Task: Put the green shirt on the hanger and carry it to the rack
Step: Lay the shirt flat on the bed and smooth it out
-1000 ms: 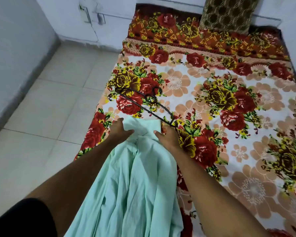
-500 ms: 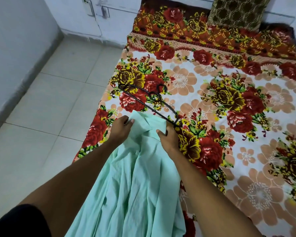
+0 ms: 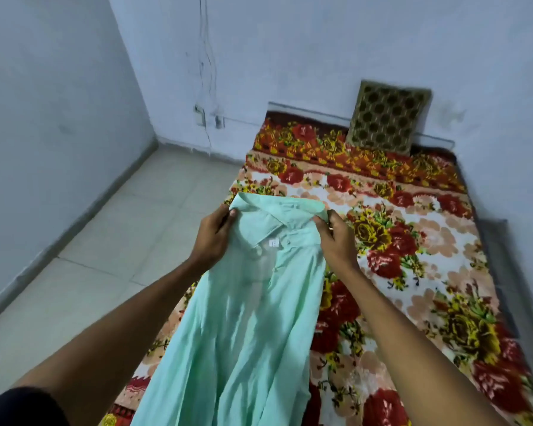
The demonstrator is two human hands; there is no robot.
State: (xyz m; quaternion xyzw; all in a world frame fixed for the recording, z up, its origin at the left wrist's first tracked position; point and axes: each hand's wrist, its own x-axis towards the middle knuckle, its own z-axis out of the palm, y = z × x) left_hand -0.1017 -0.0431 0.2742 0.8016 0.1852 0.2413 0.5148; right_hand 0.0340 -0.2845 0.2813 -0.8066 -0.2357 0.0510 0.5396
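Both hands are closed on the green shirt [image 3: 246,302]: the left hand [image 3: 214,238] pinches one end of the collar, the right hand [image 3: 336,241] the other. Collar points toward the far wall, and the shirt hangs lengthwise toward the person, above the bed [image 3: 428,272].

The room is lit evenly and rather dimly by cool, diffuse light that gives the walls [image 3: 320,56] a bluish cast; its source lies outside the view. Shadows are soft: a faint one under the green shirt [image 3: 243,318] on the bed [image 3: 428,241], and darker shading at 3 o'clock beside the bed. No glare shows. Wide-angle distortion bends the wall corner at 11 o'clock and stretches the forearms towards 6 o'clock. The shirt's lower folds look slightly smeared; the floral pattern is soft throughout.
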